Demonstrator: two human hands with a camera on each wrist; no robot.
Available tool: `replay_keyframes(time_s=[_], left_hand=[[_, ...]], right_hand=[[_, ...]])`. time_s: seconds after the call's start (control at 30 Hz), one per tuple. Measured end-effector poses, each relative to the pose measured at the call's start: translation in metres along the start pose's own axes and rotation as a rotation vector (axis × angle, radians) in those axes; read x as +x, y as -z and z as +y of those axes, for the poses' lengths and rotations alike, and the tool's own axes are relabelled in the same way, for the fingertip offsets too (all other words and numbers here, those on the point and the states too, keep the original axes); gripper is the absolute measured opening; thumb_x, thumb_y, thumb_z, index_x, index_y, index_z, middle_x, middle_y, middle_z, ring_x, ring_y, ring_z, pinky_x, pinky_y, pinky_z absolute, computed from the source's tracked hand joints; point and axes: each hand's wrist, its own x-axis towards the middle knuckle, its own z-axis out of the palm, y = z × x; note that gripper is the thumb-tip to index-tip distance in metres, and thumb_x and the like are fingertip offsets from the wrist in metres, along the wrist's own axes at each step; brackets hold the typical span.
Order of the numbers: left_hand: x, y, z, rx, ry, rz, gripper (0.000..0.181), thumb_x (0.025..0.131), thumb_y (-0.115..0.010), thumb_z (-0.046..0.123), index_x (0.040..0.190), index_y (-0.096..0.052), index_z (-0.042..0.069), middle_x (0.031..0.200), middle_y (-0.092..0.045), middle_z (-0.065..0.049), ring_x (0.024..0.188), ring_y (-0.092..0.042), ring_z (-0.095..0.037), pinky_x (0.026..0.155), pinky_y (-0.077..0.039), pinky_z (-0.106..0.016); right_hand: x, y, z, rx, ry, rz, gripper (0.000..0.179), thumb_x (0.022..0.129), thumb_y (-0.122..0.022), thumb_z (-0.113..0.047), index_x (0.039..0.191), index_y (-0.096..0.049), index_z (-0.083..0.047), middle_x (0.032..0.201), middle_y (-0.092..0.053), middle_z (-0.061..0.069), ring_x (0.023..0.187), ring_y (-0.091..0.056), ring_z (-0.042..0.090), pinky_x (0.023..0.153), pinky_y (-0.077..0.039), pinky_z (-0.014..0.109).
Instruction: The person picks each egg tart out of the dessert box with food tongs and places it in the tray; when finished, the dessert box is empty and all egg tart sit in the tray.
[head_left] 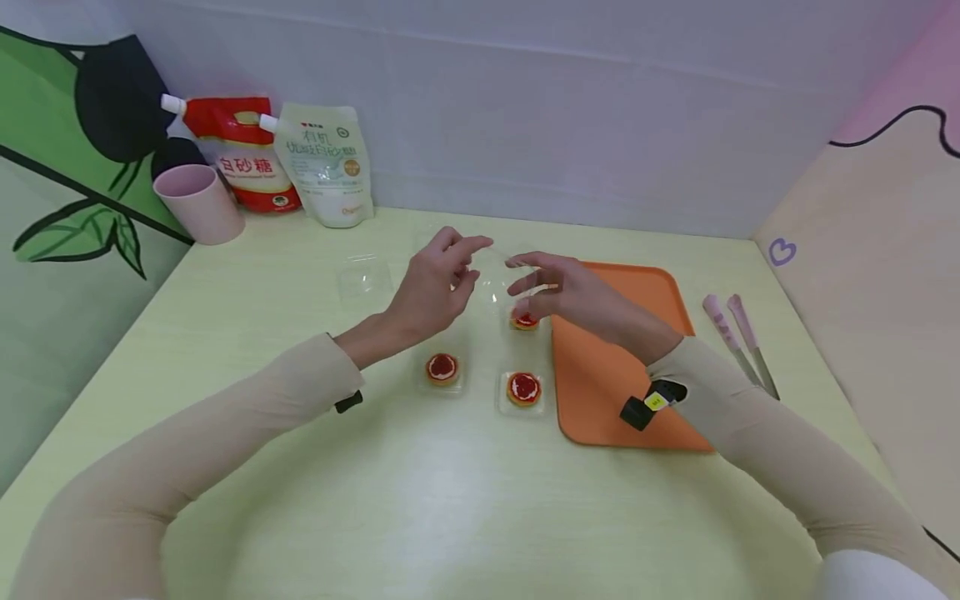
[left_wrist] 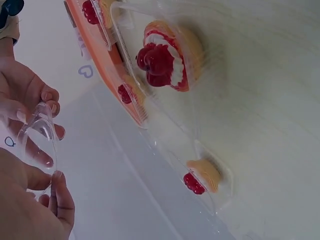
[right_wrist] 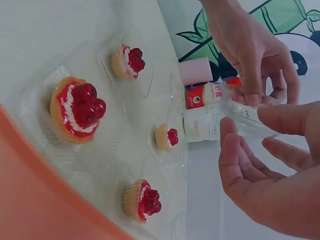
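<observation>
Between my two hands, above the table, is a clear plastic lid [left_wrist: 42, 142]. My left hand [head_left: 437, 287] pinches one edge of it between thumb and fingers. At the opposite edge, my right hand [right_wrist: 280, 167] pinches it too. Small tarts with red fruit and white cream sit in clear plastic trays below: a front-left tart [head_left: 442, 368], a front-right tart [head_left: 524, 388] and a back-right tart [head_left: 525, 319], partly behind the right hand. A further tart [right_wrist: 166, 137] shows in the right wrist view; my left hand hides it in the head view.
An orange tray [head_left: 622, 417] lies right of the tarts, under my right forearm. Two pink-handled utensils [head_left: 731, 325] lie beyond it. Left of the hands is another clear plastic piece [head_left: 365, 279]. A pink cup [head_left: 198, 204], red pouch [head_left: 251, 158] and pale-green pouch [head_left: 326, 167] stand back left.
</observation>
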Motion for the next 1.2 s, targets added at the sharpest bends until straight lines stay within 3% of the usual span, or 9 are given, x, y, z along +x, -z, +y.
replay_keyframes(time_s=[0.23, 0.4, 0.5, 0.6, 0.73, 0.93, 1.2], left_hand=[[-0.007, 0.023, -0.017, -0.072, 0.194, -0.025, 0.042, 0.090, -0.067, -0.002, 0.132, -0.060, 0.002, 0.094, -0.055, -0.016, 0.077, -0.066, -0.027, 0.072, -0.054, -0.030], [-0.017, 0.040, -0.036, -0.234, 0.441, -0.048, 0.045, 0.091, -0.069, 0.004, 0.135, -0.060, 0.005, 0.103, -0.057, -0.017, 0.087, -0.070, -0.028, 0.070, -0.051, -0.017], [-0.024, 0.051, -0.046, -0.316, 0.603, -0.091, 0.049, 0.093, -0.070, 0.009, 0.140, -0.057, 0.009, 0.110, -0.057, -0.016, 0.089, -0.071, -0.019, 0.072, -0.052, -0.016], [-0.030, 0.062, -0.053, -0.359, 0.703, -0.135, 0.053, 0.094, -0.069, 0.012, 0.144, -0.053, 0.011, 0.112, -0.057, -0.013, 0.083, -0.069, -0.008, 0.074, -0.054, -0.018], [-0.038, 0.076, -0.060, -0.398, 0.760, -0.180, 0.056, 0.094, -0.068, 0.012, 0.147, -0.049, 0.010, 0.106, -0.058, -0.009, 0.076, -0.069, -0.005, 0.074, -0.056, -0.019], [-0.050, 0.094, -0.074, -0.435, 0.824, -0.265, 0.061, 0.096, -0.067, 0.015, 0.152, -0.042, 0.012, 0.106, -0.056, -0.006, 0.077, -0.069, -0.006, 0.075, -0.057, -0.021], [-0.072, 0.107, -0.090, -0.432, 0.881, -0.296, 0.064, 0.096, -0.066, 0.015, 0.153, -0.037, 0.010, 0.106, -0.055, -0.005, 0.078, -0.069, -0.006, 0.075, -0.056, -0.021]], right_hand=[[0.032, -0.013, -0.010, -0.005, 0.124, 0.037, 0.058, 0.096, -0.062, -0.001, 0.149, -0.043, -0.014, 0.118, -0.057, 0.019, 0.090, -0.073, 0.026, 0.091, -0.057, 0.044], [0.055, -0.027, -0.012, 0.011, 0.149, 0.047, 0.059, 0.095, -0.063, 0.000, 0.148, -0.045, -0.016, 0.110, -0.057, 0.017, 0.088, -0.073, 0.031, 0.086, -0.059, 0.040], [0.067, -0.035, -0.014, 0.025, 0.146, 0.056, 0.060, 0.093, -0.065, 0.001, 0.147, -0.046, -0.016, 0.106, -0.058, 0.015, 0.088, -0.072, 0.034, 0.085, -0.059, 0.041], [0.078, -0.044, -0.017, 0.047, 0.133, 0.050, 0.059, 0.092, -0.066, 0.001, 0.147, -0.047, -0.013, 0.104, -0.059, 0.014, 0.083, -0.071, 0.028, 0.088, -0.058, 0.046], [0.092, -0.055, -0.018, 0.085, 0.109, 0.018, 0.059, 0.091, -0.068, 0.002, 0.145, -0.048, -0.010, 0.103, -0.060, 0.014, 0.078, -0.070, 0.018, 0.091, -0.055, 0.051], [0.111, -0.071, -0.022, 0.135, 0.080, -0.056, 0.054, 0.092, -0.066, 0.003, 0.142, -0.049, -0.008, 0.102, -0.060, 0.014, 0.076, -0.071, 0.018, 0.093, -0.053, 0.053], [0.133, -0.088, -0.029, 0.194, 0.011, -0.144, 0.052, 0.092, -0.064, 0.005, 0.141, -0.048, -0.003, 0.099, -0.061, 0.014, 0.076, -0.072, 0.019, 0.096, -0.052, 0.054]])
